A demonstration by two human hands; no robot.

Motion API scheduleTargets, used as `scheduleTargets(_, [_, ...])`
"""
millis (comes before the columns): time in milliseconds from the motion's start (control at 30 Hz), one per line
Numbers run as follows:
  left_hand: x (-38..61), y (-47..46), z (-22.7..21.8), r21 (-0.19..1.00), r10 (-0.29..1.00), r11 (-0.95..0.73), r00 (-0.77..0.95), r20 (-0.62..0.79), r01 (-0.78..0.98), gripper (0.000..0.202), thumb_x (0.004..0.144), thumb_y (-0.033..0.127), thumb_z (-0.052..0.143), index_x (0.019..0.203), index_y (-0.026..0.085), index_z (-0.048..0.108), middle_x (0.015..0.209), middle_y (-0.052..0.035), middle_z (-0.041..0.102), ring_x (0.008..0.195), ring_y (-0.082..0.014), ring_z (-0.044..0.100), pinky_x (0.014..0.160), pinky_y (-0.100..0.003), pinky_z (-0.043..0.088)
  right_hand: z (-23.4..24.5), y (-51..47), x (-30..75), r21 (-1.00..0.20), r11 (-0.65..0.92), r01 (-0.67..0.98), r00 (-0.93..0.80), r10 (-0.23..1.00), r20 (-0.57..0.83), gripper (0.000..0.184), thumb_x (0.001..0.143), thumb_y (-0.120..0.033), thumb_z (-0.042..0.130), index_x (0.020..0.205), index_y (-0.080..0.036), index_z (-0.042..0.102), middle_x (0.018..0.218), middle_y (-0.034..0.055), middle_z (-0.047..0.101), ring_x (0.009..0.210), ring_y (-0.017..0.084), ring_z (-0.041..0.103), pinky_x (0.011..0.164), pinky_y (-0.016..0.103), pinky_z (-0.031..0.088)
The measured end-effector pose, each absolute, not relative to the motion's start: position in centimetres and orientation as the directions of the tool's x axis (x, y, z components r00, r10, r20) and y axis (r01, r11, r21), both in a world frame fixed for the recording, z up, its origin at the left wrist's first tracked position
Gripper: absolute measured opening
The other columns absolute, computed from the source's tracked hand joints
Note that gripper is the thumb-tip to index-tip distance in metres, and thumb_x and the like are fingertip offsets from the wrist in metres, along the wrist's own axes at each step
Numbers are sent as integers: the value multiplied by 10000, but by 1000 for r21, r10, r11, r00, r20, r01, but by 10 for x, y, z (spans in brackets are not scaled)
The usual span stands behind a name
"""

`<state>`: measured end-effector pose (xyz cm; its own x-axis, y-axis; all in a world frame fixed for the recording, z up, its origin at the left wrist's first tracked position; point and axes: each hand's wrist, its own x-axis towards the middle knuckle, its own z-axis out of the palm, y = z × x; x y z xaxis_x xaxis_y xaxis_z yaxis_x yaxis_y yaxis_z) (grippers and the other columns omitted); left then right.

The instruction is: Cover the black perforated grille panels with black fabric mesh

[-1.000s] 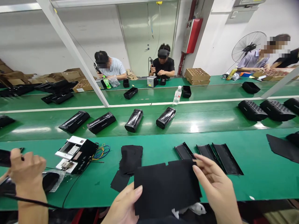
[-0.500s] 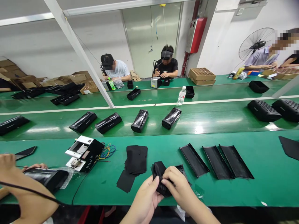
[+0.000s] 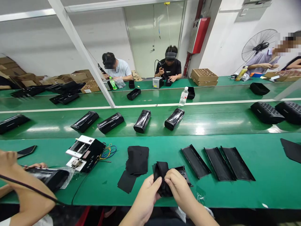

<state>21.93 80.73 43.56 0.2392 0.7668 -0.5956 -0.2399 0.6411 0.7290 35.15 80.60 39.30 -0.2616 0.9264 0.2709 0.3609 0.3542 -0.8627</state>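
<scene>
Near the front edge of the green table, my left hand grips a black sheet of thin, flexible material with the thumb on top. Closed in a pinch, my right hand holds the same sheet from the right. The sheet looks bent or folded between the hands; its lower part is partly hidden by my fingers. Just behind my right hand lies a black plastic panel, partly covered. To the left sits a loose stack of black sheets, one lying askew in front.
Several black trough-shaped panels lie to the right. Left of the stack stands a black-and-white machine with coiled wires. A co-worker's arm reaches in at left beside a bagged black housing. Black housings rest on the belt beyond.
My hands stay at nearly the same spot, and the fingers of my right hand have shifted slightly on the black sheet. The co-worker's arm at left has moved a little.
</scene>
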Motion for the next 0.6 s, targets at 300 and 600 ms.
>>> scheduleTargets(300, [222,807,432,664,749,657,204,-631,-356,337,649,349,616,936,175,592,823,-40,644,712,-135,555,590,-215,402,388,805,353,-858,269,436,-266,950,163,165,751,-274,536,672,-197,414,681,4,479,651,134,460,585,257,387])
scheduleTargets(600, [219,809,431,801,813,580,174,-556,-149,318,686,328,584,955,159,593,868,-41,660,797,-162,557,657,-231,410,398,806,356,-827,344,445,-429,892,140,177,849,-194,317,773,-189,477,757,41,519,726,147,465,648,274,397])
